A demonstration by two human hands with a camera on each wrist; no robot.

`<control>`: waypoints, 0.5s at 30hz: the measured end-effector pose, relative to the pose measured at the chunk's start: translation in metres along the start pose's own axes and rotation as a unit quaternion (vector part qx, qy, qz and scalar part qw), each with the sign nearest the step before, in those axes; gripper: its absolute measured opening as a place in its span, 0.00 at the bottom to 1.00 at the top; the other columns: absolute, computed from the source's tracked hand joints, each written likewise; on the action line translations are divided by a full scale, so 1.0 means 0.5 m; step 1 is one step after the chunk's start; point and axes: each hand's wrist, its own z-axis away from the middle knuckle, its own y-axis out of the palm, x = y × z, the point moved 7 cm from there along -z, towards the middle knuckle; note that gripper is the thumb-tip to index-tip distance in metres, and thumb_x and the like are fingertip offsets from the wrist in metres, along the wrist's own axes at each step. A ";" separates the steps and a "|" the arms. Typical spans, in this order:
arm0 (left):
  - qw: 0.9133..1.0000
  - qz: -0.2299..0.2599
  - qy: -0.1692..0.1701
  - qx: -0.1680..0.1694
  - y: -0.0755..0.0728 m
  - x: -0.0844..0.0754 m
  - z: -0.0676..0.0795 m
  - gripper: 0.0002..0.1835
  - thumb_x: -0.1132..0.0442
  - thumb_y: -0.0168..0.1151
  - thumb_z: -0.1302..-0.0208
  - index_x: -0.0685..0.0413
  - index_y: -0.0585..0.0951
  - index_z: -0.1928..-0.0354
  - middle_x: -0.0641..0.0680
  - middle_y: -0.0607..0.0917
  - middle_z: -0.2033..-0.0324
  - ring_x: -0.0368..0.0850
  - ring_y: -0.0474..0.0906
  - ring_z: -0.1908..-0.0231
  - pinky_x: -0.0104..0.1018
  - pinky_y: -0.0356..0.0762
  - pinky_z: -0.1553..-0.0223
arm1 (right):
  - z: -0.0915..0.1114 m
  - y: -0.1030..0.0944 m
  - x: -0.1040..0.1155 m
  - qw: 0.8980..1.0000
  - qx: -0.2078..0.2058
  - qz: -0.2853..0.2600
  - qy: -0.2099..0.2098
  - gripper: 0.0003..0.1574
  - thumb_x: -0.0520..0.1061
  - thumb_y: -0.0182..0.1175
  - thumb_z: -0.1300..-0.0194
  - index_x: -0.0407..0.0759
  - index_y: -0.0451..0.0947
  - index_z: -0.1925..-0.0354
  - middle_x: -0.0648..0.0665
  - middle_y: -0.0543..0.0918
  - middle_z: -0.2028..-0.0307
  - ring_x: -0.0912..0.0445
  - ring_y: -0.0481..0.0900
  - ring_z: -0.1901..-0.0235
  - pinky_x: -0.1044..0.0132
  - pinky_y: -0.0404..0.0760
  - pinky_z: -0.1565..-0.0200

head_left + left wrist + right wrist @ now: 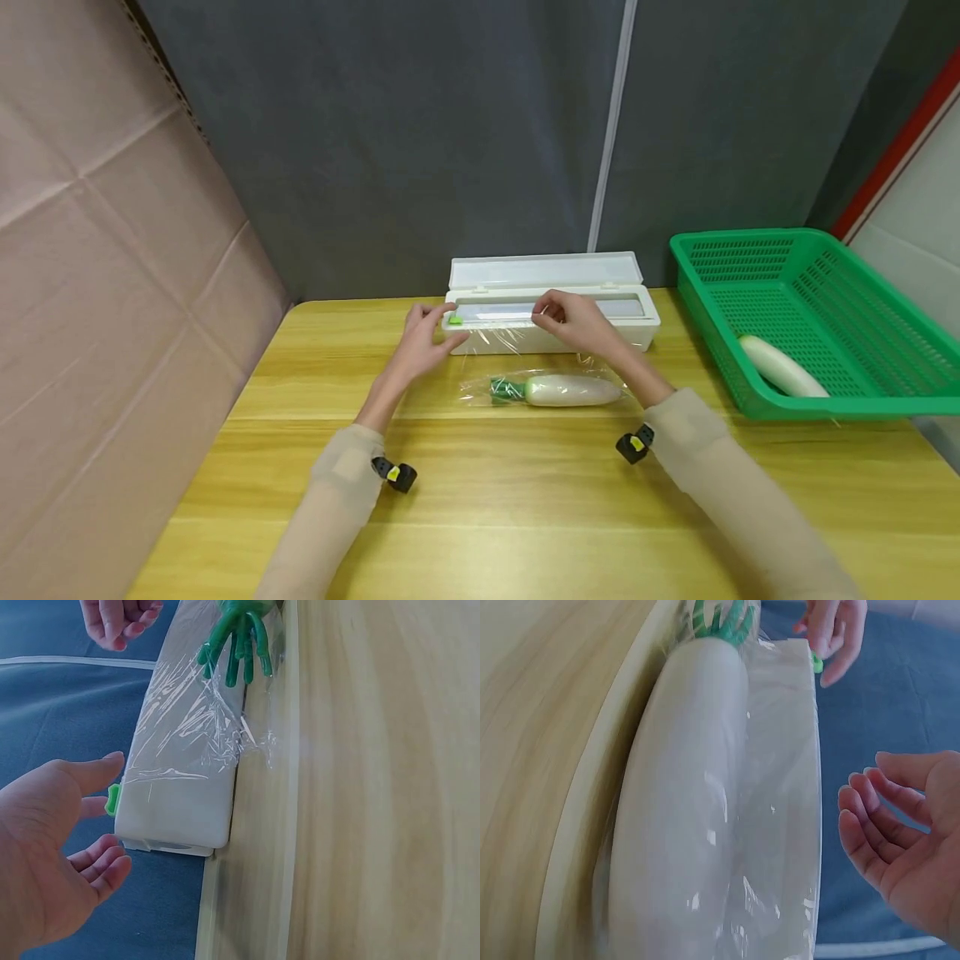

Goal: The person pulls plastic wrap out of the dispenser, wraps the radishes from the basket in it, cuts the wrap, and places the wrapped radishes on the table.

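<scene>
Left hand (420,343) and right hand (576,323) are working at a box (633,333).
Left fingers are standing spread by a green tab (455,319), right ones curving loosely; a radish (573,390) is lying in film (472,393) in front.

No text, label, brand, number or sign is readable.

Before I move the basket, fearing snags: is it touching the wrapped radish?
Apart: the head view shows table and right forearm between basket and wrapped radish.
</scene>
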 end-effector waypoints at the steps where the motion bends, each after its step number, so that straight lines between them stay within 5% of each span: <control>1: 1.000 -0.002 -0.001 0.001 0.000 0.000 -0.002 0.33 0.51 0.67 0.32 0.53 0.71 0.29 0.63 0.66 0.46 0.55 0.61 0.46 0.53 0.67 0.45 | -0.006 0.008 0.004 1.000 0.003 0.000 -0.003 0.09 0.41 0.62 0.30 0.35 0.81 0.57 0.43 0.84 0.69 0.53 0.80 0.69 0.61 0.77 0.63; 15: 0.999 -0.024 -0.002 0.022 0.014 0.016 -0.027 0.31 0.46 0.68 0.34 0.43 0.75 0.31 0.54 0.58 0.58 0.53 0.55 0.53 0.46 0.57 0.55 | -0.081 0.106 0.078 0.996 0.045 0.032 -0.067 0.06 0.40 0.62 0.29 0.37 0.82 0.58 0.46 0.83 0.71 0.55 0.79 0.70 0.62 0.78 0.63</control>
